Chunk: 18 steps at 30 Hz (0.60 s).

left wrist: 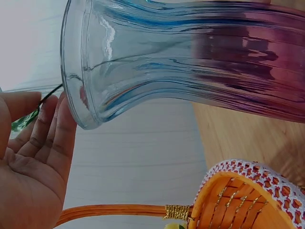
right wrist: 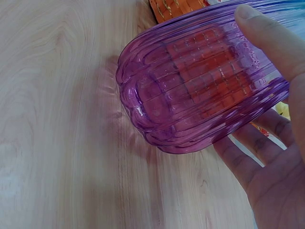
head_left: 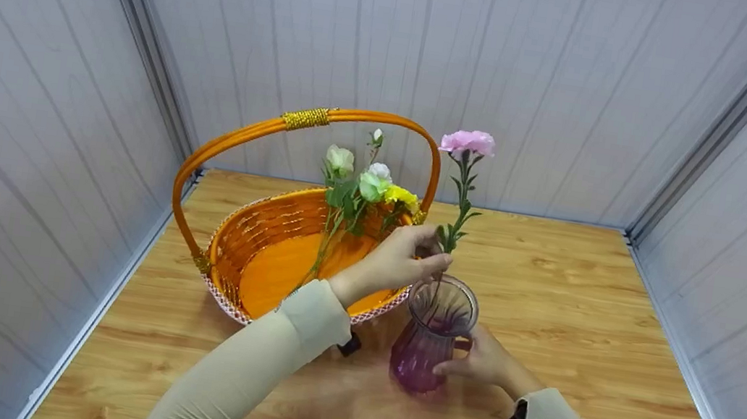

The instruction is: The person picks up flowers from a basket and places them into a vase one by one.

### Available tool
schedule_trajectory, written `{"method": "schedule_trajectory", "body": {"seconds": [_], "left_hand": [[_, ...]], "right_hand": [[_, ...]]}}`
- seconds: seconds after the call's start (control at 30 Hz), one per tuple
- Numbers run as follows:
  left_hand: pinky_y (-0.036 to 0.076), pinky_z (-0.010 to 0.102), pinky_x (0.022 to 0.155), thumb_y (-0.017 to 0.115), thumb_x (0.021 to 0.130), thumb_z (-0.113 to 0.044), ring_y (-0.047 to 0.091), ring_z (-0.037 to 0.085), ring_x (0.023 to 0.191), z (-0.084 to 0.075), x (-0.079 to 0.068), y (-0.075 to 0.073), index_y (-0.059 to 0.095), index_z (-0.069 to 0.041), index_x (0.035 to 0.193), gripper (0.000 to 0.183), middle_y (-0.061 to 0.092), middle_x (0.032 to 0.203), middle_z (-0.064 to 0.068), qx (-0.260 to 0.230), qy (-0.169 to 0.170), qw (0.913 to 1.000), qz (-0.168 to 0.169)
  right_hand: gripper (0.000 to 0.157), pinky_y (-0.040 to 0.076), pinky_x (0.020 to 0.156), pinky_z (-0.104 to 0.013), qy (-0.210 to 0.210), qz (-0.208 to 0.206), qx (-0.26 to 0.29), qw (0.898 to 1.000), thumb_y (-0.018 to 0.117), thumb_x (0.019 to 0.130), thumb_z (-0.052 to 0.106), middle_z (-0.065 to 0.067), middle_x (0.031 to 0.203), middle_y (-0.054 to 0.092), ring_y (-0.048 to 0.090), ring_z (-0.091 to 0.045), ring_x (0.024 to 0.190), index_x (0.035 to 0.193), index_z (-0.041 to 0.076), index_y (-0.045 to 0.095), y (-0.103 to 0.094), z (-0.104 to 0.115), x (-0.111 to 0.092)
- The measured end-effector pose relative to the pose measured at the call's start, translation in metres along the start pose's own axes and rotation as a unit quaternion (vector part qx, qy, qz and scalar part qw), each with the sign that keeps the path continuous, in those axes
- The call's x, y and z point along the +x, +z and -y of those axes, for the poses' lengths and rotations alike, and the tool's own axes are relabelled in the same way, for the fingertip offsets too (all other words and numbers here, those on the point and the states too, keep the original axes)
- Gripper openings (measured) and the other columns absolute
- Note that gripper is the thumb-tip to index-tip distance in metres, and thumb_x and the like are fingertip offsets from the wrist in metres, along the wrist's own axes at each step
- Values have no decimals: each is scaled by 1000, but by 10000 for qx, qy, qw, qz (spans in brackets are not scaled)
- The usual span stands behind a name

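Observation:
In the head view, a pink carnation (head_left: 468, 142) on a leafy green stem stands upright above a ribbed glass vase (head_left: 421, 366). My left hand (head_left: 411, 255) pinches that stem just above the vase's rim. The lower stem runs down through the mouth into the glass, as the left wrist view shows through the clear neck (left wrist: 128, 52). My right hand (head_left: 491, 361) holds the vase from the right. Its thumb (right wrist: 267, 36) lies along the purple lower body (right wrist: 152, 95), with the other fingers around the opposite side.
Left of the vase sits an orange wicker basket (head_left: 252, 243) with a tall arched handle (head_left: 237, 139). White flowers (head_left: 339, 160) and a yellow flower (head_left: 402, 197) lean inside it, their stems slanting across. Panelled walls (head_left: 545, 80) enclose the wooden table (head_left: 586, 305) on three sides.

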<state>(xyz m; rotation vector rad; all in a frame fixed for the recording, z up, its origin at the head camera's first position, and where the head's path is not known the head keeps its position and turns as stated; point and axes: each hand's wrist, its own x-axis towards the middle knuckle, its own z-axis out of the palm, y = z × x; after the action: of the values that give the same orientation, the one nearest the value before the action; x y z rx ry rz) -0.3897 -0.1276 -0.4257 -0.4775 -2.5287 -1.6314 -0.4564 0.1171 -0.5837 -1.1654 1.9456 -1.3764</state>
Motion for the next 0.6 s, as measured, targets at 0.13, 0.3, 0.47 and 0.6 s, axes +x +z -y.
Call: {"method": "schedule_trajectory", "body": {"seconds": [0.13, 0.3, 0.47, 0.6], "left_hand": [[55, 22, 70, 67, 109, -16, 63, 11, 77, 0, -1, 1, 72, -4, 104, 14, 73, 90, 7, 181, 95, 9998, -13], [51, 22, 68, 68, 109, -22, 57, 9, 74, 0, -4, 2, 74, -6, 99, 20, 66, 86, -1, 406, 163, 9990, 41], [48, 22, 68, 69, 108, -21, 53, 9, 73, 0, -4, 4, 75, -5, 94, 22, 65, 83, -1, 648, 363, 9972, 38], [45, 21, 67, 75, 104, -18, 50, 8, 73, -1, -5, 6, 77, -5, 94, 16, 67, 83, 1, 972, 501, 9940, 44]], "right_hand": [[89, 49, 114, -70, -24, 19, 50, 10000, 96, 81, 8, -28, 154, 56, 49, -55, 145, 154, 0, 47, 0, 0, 0], [89, 49, 114, -70, -28, 58, -30, 10000, 95, 83, 9, -26, 156, 55, 50, -54, 145, 156, 3, 45, -1, -1, -1], [88, 47, 114, -71, 26, 53, -39, 10000, 96, 83, 10, -25, 155, 56, 50, -54, 145, 156, 4, 47, -1, -2, -1], [88, 47, 115, -71, 54, 61, -9, 10000, 96, 83, 10, -26, 156, 55, 49, -54, 146, 156, 3, 47, 0, -3, -1]]}}
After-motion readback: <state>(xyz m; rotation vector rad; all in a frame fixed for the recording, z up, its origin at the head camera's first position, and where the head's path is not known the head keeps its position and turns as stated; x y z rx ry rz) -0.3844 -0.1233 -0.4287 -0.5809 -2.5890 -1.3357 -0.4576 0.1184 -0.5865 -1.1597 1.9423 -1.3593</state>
